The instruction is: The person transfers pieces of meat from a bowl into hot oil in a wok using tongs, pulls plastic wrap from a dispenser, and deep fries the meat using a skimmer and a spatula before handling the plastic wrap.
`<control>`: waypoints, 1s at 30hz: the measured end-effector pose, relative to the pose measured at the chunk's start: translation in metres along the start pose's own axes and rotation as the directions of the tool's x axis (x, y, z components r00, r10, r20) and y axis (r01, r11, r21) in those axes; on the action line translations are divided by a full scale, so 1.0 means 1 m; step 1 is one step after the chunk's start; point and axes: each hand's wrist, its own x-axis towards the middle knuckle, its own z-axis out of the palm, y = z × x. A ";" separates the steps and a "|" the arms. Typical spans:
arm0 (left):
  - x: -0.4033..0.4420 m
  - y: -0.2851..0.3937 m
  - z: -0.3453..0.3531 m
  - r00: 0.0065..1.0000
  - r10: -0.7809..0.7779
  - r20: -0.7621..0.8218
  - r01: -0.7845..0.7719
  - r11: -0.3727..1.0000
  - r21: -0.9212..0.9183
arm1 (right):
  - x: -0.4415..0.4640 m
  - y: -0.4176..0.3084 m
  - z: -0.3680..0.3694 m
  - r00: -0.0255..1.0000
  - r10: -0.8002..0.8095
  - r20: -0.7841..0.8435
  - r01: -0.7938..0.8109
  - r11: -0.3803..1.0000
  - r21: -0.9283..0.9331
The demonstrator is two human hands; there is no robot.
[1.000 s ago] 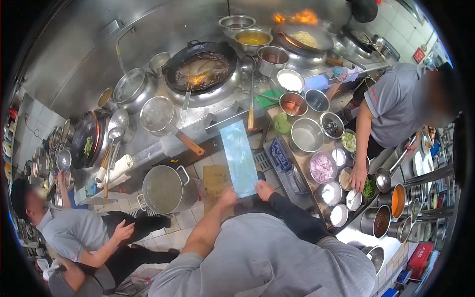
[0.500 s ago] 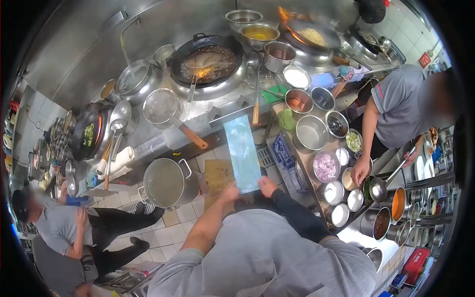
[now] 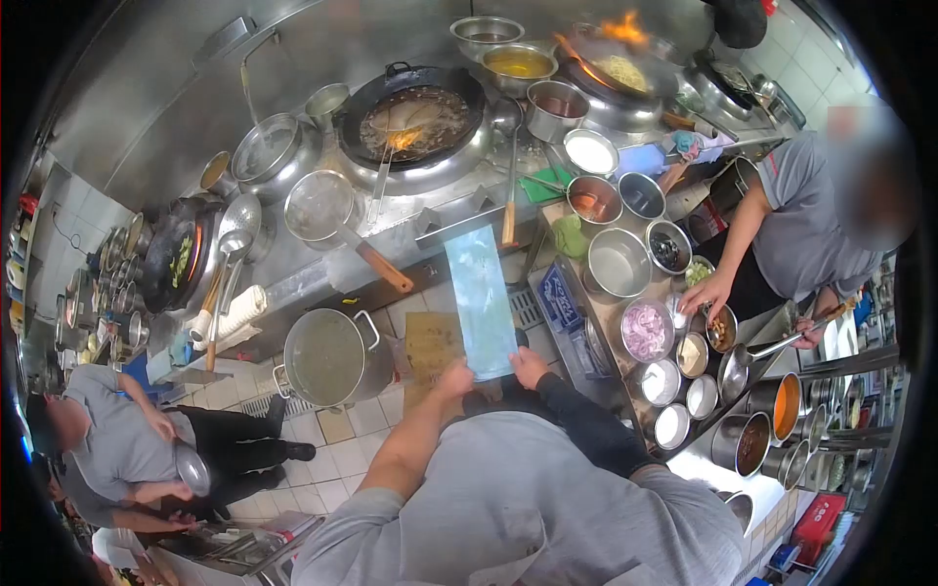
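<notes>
Both hands grip the near corners of a long pale blue sheet (image 3: pixel 481 293); whether it is cloth or plastic I cannot tell. My left hand (image 3: pixel 454 378) is closed on its left corner. At the right corner, my right hand (image 3: pixel 529 368) is closed in the same way. The sheet stretches away from me, its far end near the stove's front edge. Farther off, a wok (image 3: pixel 445 88) of bubbling oil holds a wire skimmer (image 3: pixel 383 181) with orange food in it. A large stockpot (image 3: pixel 327 396) of cloudy liquid stands to my left.
On the right, a counter bears sliced onion in a bowl (image 3: pixel 647 329), an empty-looking pot (image 3: pixel 618 264) and several seasoning bowls. A co-worker (image 3: pixel 821 195) reaches over it. Flames rise at the far wok (image 3: pixel 616 73). Another co-worker (image 3: pixel 122 420) holds a metal bowl (image 3: pixel 192 467) at left.
My hands and the sheet stay almost still. The right co-worker's hand has moved farther back over the bowls. The left co-worker has shifted, and a metal bowl now shows in hand.
</notes>
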 end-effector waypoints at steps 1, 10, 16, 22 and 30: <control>0.000 -0.002 0.002 1.000 -0.001 0.000 0.001 1.000 0.001 | 0.000 -0.001 0.000 1.000 0.000 0.000 0.000 1.000 0.001; -0.005 0.020 -0.010 0.969 -0.246 0.014 0.240 0.932 -0.273 | -0.002 -0.007 -0.002 1.000 -0.009 0.009 0.009 0.999 -0.040; -0.019 0.045 -0.029 0.959 -0.282 0.033 0.278 0.910 -0.307 | -0.002 -0.009 0.000 0.999 0.040 0.023 -0.040 0.999 0.012; -0.021 0.040 -0.027 0.967 -0.252 -0.016 0.233 0.915 -0.329 | 0.001 -0.001 0.008 0.996 -0.073 -0.045 0.070 0.996 -0.060; -0.020 0.040 -0.029 0.975 -0.221 0.002 0.212 0.936 -0.282 | 0.003 0.003 0.009 0.999 0.042 0.022 -0.043 0.999 0.025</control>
